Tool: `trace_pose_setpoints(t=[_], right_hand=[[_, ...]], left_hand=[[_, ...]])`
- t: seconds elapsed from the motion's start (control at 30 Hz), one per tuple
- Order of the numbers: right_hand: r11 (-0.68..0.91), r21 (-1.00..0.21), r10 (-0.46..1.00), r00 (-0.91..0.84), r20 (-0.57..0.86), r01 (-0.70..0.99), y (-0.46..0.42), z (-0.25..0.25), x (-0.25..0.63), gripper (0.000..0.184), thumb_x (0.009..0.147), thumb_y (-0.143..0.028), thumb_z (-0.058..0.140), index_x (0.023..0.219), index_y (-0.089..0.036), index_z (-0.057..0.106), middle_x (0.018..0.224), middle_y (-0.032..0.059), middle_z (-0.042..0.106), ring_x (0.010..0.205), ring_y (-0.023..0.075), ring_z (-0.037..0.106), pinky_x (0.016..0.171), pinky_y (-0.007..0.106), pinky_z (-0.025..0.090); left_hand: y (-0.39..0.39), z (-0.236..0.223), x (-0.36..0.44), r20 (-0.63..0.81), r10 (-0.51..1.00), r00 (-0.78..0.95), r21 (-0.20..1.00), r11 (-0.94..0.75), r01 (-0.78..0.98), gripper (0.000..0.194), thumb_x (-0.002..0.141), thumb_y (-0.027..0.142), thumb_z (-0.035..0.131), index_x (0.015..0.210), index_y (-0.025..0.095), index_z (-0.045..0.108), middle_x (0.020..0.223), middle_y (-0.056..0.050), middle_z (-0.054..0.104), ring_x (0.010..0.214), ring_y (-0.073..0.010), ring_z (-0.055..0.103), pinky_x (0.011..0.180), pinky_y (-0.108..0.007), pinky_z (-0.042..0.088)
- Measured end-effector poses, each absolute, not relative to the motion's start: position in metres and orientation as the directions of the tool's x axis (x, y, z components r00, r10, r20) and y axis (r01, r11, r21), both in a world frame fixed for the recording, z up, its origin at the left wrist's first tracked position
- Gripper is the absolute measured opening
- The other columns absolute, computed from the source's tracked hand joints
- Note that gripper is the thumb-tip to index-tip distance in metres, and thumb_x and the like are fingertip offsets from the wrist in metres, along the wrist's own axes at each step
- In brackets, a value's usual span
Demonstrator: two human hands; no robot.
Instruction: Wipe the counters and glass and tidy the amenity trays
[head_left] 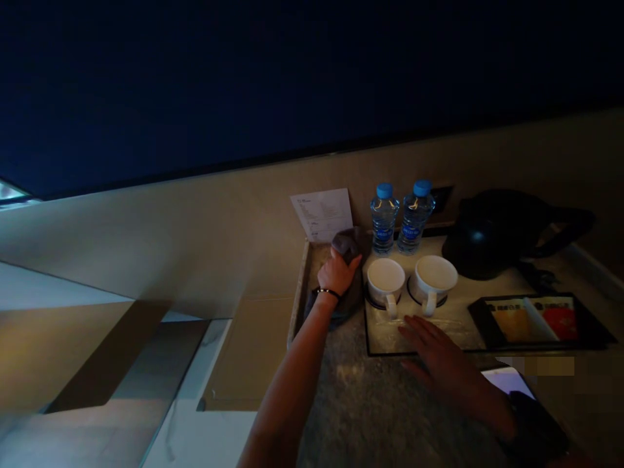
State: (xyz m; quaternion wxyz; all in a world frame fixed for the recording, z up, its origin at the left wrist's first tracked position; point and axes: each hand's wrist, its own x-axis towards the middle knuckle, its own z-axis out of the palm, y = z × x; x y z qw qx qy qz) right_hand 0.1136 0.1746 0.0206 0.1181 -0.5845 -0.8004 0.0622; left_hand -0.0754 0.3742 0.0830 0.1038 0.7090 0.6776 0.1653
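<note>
Cloth: a crumpled grey fabric cloth [347, 246] lies on the speckled stone counter [370, 403], at the far left corner of it, bunched under the left hand and trailing down past the wrist.
Left hand: the left hand [337, 273] has its grip clamped on the cloth, fingers curled over the top of the bunch, knuckles up; the forearm stretches straight forward from the lower middle, with a dark bead bracelet [327, 292] at the wrist.
Right hand: the right hand [433, 351] lies flat, palm down, grip apart with fingers spread and pointing left, on the near edge of the pale rectangular tray with a dark rim [385, 338].
Just right of the left grip: two white ceramic cups [385, 279] with handles toward the viewer, side by side on the tray.
Beyond the cups: two clear plastic water bottles with blue caps [384, 221], upright, against the wall.
Behind the left grip: a white printed paper card [322, 213] leaning on the wall.
Far right: a black electric kettle [492, 234]; nearer, a black tray of sachets [541, 320].
</note>
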Motion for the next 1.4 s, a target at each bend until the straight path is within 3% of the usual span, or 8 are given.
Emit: trace_pose_setpoints(t=[0.13, 0.33, 0.53, 0.77, 0.9, 1.0, 1.23, 1.4], right_hand=[[0.319, -0.212, 0.946, -0.295, 0.137, 0.924, 0.173, 0.023, 0.106, 0.048, 0.087, -0.023, 0.058, 0.133, -0.011, 0.051, 0.139, 0.0183, 0.046, 0.131, 0.0343, 0.041, 0.108, 0.057, 0.040], [0.278, -0.291, 0.960, -0.273, 0.060, 0.915, 0.166, 0.049, 0.115, 0.053, 0.089, -0.027, 0.059, 0.138, -0.012, 0.045, 0.143, 0.0148, 0.043, 0.135, 0.0302, 0.034, 0.116, 0.052, 0.029], [0.102, -0.509, 0.990, -0.038, 0.136, 0.855, 0.118, 0.085, 0.186, 0.041, 0.098, -0.036, 0.041, 0.133, -0.017, 0.050, 0.133, 0.0084, 0.055, 0.119, 0.0218, 0.053, 0.103, 0.042, 0.047], [-0.280, -0.548, 0.869, 0.450, 0.205, 0.788, 0.035, 0.079, 0.276, 0.049, 0.089, -0.053, 0.045, 0.117, -0.018, 0.064, 0.117, 0.0077, 0.065, 0.103, 0.0267, 0.064, 0.064, 0.034, 0.058], [-0.389, -0.588, 0.795, 0.581, 0.175, 0.709, -0.005, 0.060, 0.295, 0.052, 0.083, -0.058, 0.048, 0.112, -0.019, 0.067, 0.113, 0.0056, 0.067, 0.100, 0.0275, 0.065, 0.068, 0.037, 0.058], [-0.427, -0.590, 0.778, 0.611, 0.146, 0.685, -0.021, 0.046, 0.298, 0.053, 0.082, -0.061, 0.048, 0.112, -0.021, 0.067, 0.114, 0.0041, 0.067, 0.103, 0.0299, 0.063, 0.068, 0.041, 0.058], [-0.287, -0.622, 0.885, 0.451, 0.119, 0.728, -0.023, 0.029, 0.274, 0.045, 0.091, -0.051, 0.047, 0.116, -0.017, 0.063, 0.118, 0.0080, 0.065, 0.106, 0.0259, 0.062, 0.094, 0.045, 0.053], [-0.206, -0.610, 0.931, 0.345, 0.119, 0.765, -0.019, 0.012, 0.275, 0.043, 0.095, -0.049, 0.043, 0.119, -0.018, 0.060, 0.119, 0.0096, 0.064, 0.108, 0.0266, 0.061, 0.096, 0.049, 0.051]], left_hand=[[0.389, 0.078, -0.050, 0.239, 0.957, 0.163, 0.211, -0.215, 0.954, 0.056, 0.089, 0.048, 0.048, 0.133, 0.013, 0.042, 0.110, -0.019, 0.063, 0.103, -0.0343, 0.063, 0.078, -0.038, 0.049], [0.393, 0.084, -0.056, 0.135, 0.903, 0.409, 0.145, -0.426, 0.893, 0.039, 0.096, 0.028, 0.029, 0.125, 0.008, 0.046, 0.108, -0.014, 0.062, 0.095, -0.0237, 0.063, 0.079, -0.032, 0.047], [0.339, 0.072, -0.077, 0.071, 0.911, 0.407, 0.154, -0.413, 0.898, 0.035, 0.091, 0.029, 0.038, 0.115, 0.008, 0.053, 0.101, -0.013, 0.063, 0.088, -0.0251, 0.064, 0.074, -0.031, 0.048], [0.251, 0.044, -0.130, -0.005, 0.913, 0.407, 0.342, -0.381, 0.859, 0.026, 0.083, 0.036, 0.038, 0.092, 0.016, 0.053, 0.091, -0.009, 0.063, 0.078, -0.0233, 0.064, 0.069, -0.032, 0.048], [0.212, 0.052, -0.164, 0.029, 0.946, 0.324, 0.487, -0.296, 0.822, 0.022, 0.080, 0.043, 0.044, 0.081, 0.021, 0.050, 0.072, -0.002, 0.060, 0.057, -0.0180, 0.056, 0.054, -0.029, 0.045], [0.190, 0.059, -0.162, 0.159, 0.923, 0.352, 0.511, -0.382, 0.770, 0.022, 0.081, 0.046, 0.048, 0.079, 0.023, 0.051, 0.081, -0.002, 0.062, 0.059, -0.0171, 0.055, 0.055, -0.029, 0.047], [0.164, 0.038, -0.084, 0.075, 0.890, 0.450, 0.099, -0.456, 0.885, 0.037, 0.089, 0.028, 0.040, 0.119, 0.014, 0.055, 0.105, -0.013, 0.058, 0.080, -0.0248, 0.063, 0.064, -0.035, 0.052], [0.148, 0.036, -0.065, 0.113, 0.891, 0.440, -0.041, -0.439, 0.898, 0.053, 0.088, 0.026, 0.047, 0.140, 0.017, 0.042, 0.104, -0.013, 0.056, 0.086, -0.0265, 0.062, 0.066, -0.036, 0.054]])
